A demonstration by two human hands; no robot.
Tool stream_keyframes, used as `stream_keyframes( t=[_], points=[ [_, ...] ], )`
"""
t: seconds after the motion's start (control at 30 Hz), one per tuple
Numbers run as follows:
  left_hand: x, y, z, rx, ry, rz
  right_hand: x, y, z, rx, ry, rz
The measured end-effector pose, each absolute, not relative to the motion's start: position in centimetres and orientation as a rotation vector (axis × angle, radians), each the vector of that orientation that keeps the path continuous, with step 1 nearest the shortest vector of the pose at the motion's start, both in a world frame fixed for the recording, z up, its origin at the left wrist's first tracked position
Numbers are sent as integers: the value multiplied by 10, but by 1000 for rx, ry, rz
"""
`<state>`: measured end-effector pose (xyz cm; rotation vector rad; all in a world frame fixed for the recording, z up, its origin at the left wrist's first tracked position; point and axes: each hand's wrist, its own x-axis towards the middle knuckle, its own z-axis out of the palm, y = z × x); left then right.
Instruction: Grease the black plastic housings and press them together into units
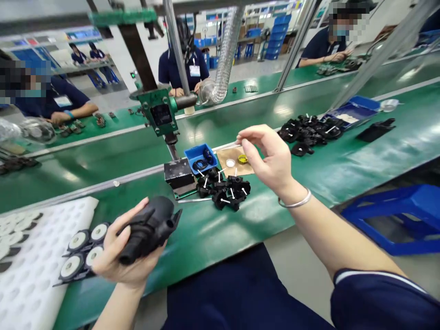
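Note:
My left hand point(127, 252) is closed around a black plastic housing point(151, 227) with a round body and short tube ends, held above the bench's left part. To the right, my right hand point(266, 153) is raised over a sheet of brown paper point(225, 158), its thumb and fingertips drawn together in a pinch. Whatever may be between them is too small to make out. On the paper lie a white round lid point(230, 163) and a yellow ring point(242, 159). Just in front sits a cluster of black plastic parts point(227, 190) with white pins.
A green press point(160, 114) stands over a black block point(178, 174) beside a blue bin point(201, 158) of black rings. At left are black parts with white discs point(72, 267) and a white tray point(30, 275). More black parts point(302, 133) lie right; a blue stool point(395, 220) stands below.

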<state>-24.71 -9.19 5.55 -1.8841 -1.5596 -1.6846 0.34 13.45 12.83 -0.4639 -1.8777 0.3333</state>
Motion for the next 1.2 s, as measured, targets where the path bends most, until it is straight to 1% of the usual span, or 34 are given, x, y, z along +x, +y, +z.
stream_keyframes(
  t=[0.03, 0.1, 0.17, 0.2, 0.3, 0.37, 0.43, 0.53, 0.67, 0.9, 1.2],
  points=[
    [-241, -93, 48, -1960, -1553, -1693, 3, 128, 118, -470, -1921, 362],
    [-225, -86, 27, -2290, -1583, -1639, 0, 110, 99, -451, -2080, 477],
    [-209, -78, 2, -2527, -1788, -1571, -3, 88, 79, -428, -2267, 676],
    [-202, -75, -10, -2539, -1948, -1596, -4, 76, 68, -423, -2342, 784],
    [-187, -72, -35, -2388, -2347, -1863, -3, 48, 36, -399, -2486, 1014],
    [-183, -73, -41, -2340, -2405, -2058, -3, 35, 17, -398, -2501, 1069],
    [-182, -74, -41, -2367, -2364, -2140, -5, 27, 4, -414, -2473, 1074],
    [-182, -72, -37, -2386, -2359, -2132, -9, 21, -3, -459, -2417, 1053],
    [-181, -70, -37, -2350, -2420, -2149, -14, 17, -1, -521, -2404, 1014],
    [-178, -68, -48, -2287, -2346, -2146, -14, 15, -2, -577, -2410, 932],
    [-179, -67, -47, -2315, -2309, -2125, -13, 14, 0, -577, -2423, 908]
  ],
)
